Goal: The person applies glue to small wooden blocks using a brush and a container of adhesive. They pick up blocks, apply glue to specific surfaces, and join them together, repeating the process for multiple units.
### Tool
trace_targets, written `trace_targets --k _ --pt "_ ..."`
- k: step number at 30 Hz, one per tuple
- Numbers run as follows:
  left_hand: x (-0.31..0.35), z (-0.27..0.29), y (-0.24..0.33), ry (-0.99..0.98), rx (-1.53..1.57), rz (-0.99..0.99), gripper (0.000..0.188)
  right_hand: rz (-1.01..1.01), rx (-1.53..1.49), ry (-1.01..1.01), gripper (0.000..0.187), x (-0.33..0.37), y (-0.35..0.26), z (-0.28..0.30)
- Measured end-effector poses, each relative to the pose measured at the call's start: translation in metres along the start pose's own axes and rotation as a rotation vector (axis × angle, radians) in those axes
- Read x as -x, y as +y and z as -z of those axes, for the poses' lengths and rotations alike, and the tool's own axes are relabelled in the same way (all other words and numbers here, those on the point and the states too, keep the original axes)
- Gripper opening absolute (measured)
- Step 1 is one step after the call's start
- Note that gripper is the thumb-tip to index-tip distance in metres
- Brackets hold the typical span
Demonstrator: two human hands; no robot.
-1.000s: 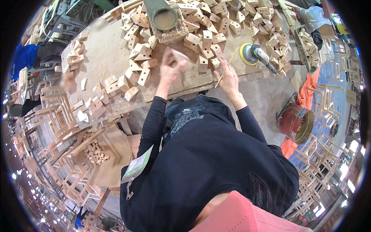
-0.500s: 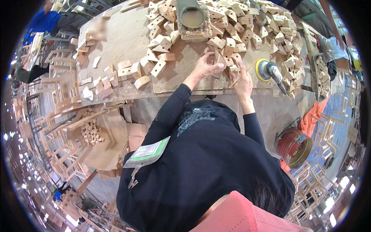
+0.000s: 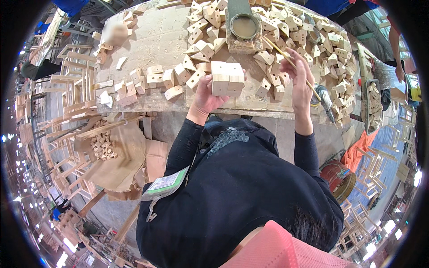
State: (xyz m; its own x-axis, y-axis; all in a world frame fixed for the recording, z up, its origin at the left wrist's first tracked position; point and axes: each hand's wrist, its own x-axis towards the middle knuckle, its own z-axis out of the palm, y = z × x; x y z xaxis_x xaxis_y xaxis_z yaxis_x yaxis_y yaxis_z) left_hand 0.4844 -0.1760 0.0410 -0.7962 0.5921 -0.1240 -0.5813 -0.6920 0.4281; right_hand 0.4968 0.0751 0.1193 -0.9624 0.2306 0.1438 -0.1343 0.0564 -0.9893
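Observation:
Two pale wooden blocks, side by side with small dark holes in their faces, are gripped in my left hand above the table's near edge. My right hand is closed round a thin wooden stick, which slants from the upper left down past the wrist. The stick's upper end is near an open round pot of beige liquid, on a crusted base. Loose drilled blocks lie between my two hands.
Many angled wooden blocks are heaped across the far and right parts of the cardboard-covered table. A power sander lies right of my right hand. Below are a cardboard box of small blocks at left and a red bucket at right.
My left hand has moved left and now holds two blocks up. My right hand has risen to the right, bringing the stick's end near the pot. The view has shifted slightly.

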Motion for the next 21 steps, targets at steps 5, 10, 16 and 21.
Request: trace_targets --k 5,10,16,21 --pt "0.004 -0.013 0.019 -0.14 0.047 0.017 0.077 -0.084 -0.08 -0.04 0.022 -0.029 -0.01 -0.019" --pt "0.008 -0.013 0.019 0.032 0.058 -0.015 0.075 -0.044 -0.02 0.031 0.02 -0.053 0.0 -0.023" --pt "0.016 0.003 0.018 0.091 0.046 -0.043 0.066 0.051 0.354 0.043 0.023 -0.072 0.016 -0.028" --pt "0.019 0.005 0.023 0.096 0.044 -0.074 0.066 0.034 0.436 -0.018 0.023 -0.08 0.031 -0.036"
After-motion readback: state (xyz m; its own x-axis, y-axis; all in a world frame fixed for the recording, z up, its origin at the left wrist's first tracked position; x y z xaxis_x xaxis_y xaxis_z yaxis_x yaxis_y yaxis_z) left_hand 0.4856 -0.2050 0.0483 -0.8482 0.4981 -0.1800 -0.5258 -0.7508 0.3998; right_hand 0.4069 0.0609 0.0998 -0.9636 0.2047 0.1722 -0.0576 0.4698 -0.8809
